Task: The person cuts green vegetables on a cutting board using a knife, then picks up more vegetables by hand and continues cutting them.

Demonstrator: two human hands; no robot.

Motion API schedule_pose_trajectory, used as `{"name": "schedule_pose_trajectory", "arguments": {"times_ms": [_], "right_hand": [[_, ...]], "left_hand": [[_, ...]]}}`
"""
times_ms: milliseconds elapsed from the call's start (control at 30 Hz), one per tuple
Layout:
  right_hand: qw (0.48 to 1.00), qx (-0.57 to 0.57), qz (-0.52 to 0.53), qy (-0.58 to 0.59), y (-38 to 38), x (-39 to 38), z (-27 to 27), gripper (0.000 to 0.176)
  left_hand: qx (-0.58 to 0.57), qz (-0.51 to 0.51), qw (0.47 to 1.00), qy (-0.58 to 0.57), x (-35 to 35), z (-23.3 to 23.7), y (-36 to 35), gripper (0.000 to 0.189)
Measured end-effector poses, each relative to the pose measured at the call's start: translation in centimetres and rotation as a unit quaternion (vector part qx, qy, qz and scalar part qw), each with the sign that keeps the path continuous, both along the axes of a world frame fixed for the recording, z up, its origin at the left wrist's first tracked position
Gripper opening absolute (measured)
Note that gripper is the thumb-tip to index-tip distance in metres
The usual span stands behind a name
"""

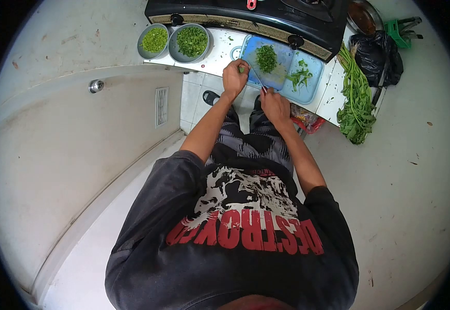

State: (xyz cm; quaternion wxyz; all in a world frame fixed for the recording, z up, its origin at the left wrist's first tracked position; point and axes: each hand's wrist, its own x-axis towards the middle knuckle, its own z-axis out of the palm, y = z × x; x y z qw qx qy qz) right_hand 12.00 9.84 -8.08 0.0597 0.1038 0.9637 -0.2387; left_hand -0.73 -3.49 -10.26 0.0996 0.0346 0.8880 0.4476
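Observation:
My right hand (275, 106) is wrapped round the handle of a knife (257, 77), whose thin blade slants up and left toward my other hand. My left hand (235, 80) is closed on a small bit of greens (242, 70) at the left edge of a blue cutting board (312, 90). A mound of chopped greens (266, 58) lies on the board beyond the blade. Loose leaves (301, 77) are scattered to its right. My fingers hide most of the knife handle and much of what the left hand pinches.
Two grey bowls hold chopped greens: a lighter pile (154, 40) and a darker pile (192, 41). A black gas stove (250, 15) stands behind the board. At right are a leafy bunch (356, 103), a black plastic bag (377, 57), a pan (363, 18) and a green basket (399, 33).

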Motion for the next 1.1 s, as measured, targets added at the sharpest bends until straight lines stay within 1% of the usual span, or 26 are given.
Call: {"name": "schedule_pose_trajectory", "arguments": {"times_ms": [33,67,133,233,333,467,533,633,733,867,933,1033,1100], "right_hand": [[1.0,-0.001,-0.004,0.001,0.2,0.6,0.2,0.038],[1.0,-0.001,-0.008,0.002,0.3,1.1,0.3,0.038],[1.0,-0.01,-0.025,-0.002,0.5,1.5,0.7,0.038],[1.0,-0.01,-0.021,-0.003,0.3,1.2,1.0,0.038],[1.0,-0.008,-0.016,-0.003,-0.5,0.4,1.0,0.037],[0.999,-0.024,-0.022,0.008,-1.2,-0.6,0.1,0.038],[0.999,-0.031,-0.029,-0.004,-1.4,-1.1,-0.3,0.039],[0.999,-0.026,-0.024,-0.015,-1.5,-1.3,-0.5,0.039],[0.999,-0.018,-0.024,-0.02,-1.1,-0.9,-0.3,0.039],[0.999,-0.022,-0.031,0.017,-0.4,1.1,0.1,0.039],[0.999,-0.017,-0.048,0.007,-0.4,1.7,0.5,0.039],[0.999,-0.019,-0.048,0.0,-0.6,1.4,1.0,0.039],[0.999,-0.025,-0.041,-0.01,-1.0,0.9,1.1,0.039]], "left_hand": [[-0.003,0.0,1.0,0.005,0.0,-0.5,0.0,0.014],[-0.007,-0.008,0.999,0.037,0.0,-1.0,-0.1,0.014],[-0.018,-0.022,0.995,0.1,0.3,-0.6,-0.3,0.014],[-0.05,-0.07,0.99,0.116,0.8,0.6,-0.4,0.011],[-0.086,-0.124,0.973,0.172,0.6,0.6,-0.7,0.01],[-0.089,-0.148,0.965,0.195,0.5,0.1,-1.0,0.009],[-0.097,-0.162,0.961,0.201,0.7,-0.4,-1.3,0.009],[-0.079,-0.181,0.956,0.217,0.8,-0.7,-1.9,0.011],[-0.039,-0.164,0.968,0.188,0.9,-0.5,-2.0,0.011],[0.009,-0.088,0.988,0.125,0.8,-0.4,-1.5,0.011],[0.015,-0.043,0.995,0.084,0.8,0.2,-1.1,0.011],[0.023,-0.023,0.996,0.083,0.6,-0.1,-1.0,0.011],[0.026,-0.028,0.996,0.082,0.4,-0.3,-1.1,0.01]]}}
